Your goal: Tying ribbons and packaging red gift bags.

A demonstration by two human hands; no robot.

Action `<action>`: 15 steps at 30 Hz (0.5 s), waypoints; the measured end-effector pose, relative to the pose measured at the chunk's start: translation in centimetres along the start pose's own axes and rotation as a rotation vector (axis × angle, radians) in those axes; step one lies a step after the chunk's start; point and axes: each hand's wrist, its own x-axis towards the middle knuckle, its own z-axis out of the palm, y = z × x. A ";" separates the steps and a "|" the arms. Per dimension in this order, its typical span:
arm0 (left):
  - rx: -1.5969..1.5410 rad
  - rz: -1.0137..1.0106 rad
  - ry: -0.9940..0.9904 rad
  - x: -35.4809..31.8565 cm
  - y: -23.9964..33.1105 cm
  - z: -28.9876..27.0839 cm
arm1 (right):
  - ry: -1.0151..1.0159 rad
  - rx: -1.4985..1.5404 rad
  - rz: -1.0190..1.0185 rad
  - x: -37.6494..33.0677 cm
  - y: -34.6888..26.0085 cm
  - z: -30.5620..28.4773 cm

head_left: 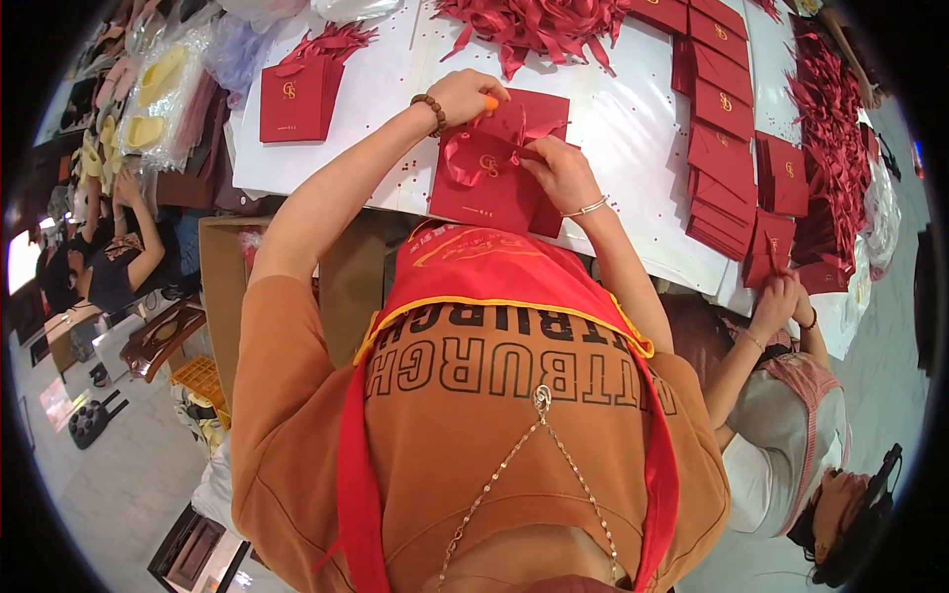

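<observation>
A dark red paper gift bag point(463, 201) with a gold emblem lies flat at the table's near edge, in front of my body. A red ribbon point(455, 170) is threaded at it and curls in a loop over its front. At the bag's upper left, my left hand point(471, 99) is closed on one part of the ribbon; an orange cover sits on one fingertip. My right hand point(565, 176) pinches another part of the ribbon at the bag's right side. The fingertips of both hands partly hide the ribbon. Another red bag shows beneath this one.
A stack of red bags point(295, 99) stands to the left. Loose red ribbons point(539, 28) are heaped at the far side. Rows of bags point(720, 148) lie to the right, beside more ribbons point(828, 128). A co-worker's hands point(778, 296) handle a bag at the right.
</observation>
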 end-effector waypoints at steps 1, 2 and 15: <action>-0.001 -0.001 0.001 0.1 0.6 0.1 | -0.002 0.000 -0.001 0.0 -0.1 0.0; -0.004 -0.139 -0.082 0.3 1.3 0.2 | -0.011 0.010 0.019 0.1 -0.4 0.1; -0.034 -0.183 0.171 1.8 -0.6 -4.0 | -0.053 0.200 -0.059 0.0 -0.6 -0.6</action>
